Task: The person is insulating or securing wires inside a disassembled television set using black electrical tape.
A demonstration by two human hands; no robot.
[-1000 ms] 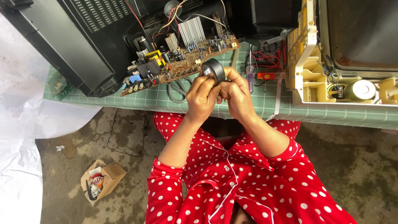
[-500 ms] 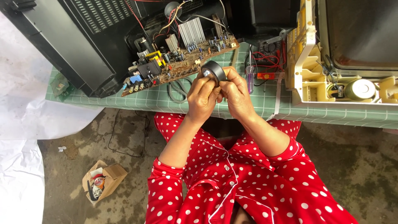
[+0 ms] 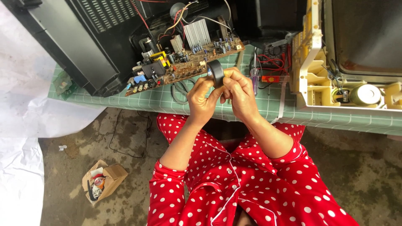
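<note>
Both hands up at table edge: left hand (image 3: 203, 98) and right hand (image 3: 240, 94) pinch a roll of black tape (image 3: 216, 73) between them, fingers pressed onto its rim, roll held just in front of the near edge of the circuit board (image 3: 184, 67). Board sits at 11 o'clock from the roll, half out of the black TV shell (image 3: 83, 46) on the green checked table (image 3: 167, 98); a clear-handled screwdriver (image 3: 254, 77) lies at 3 o'clock, just beside the right hand, red wires (image 3: 274, 62) beyond it. Cream TV frame (image 3: 314, 71) further out at 3 o'clock, small cardboard box (image 3: 104, 181) on the floor at 7 o'clock, well apart.
</note>
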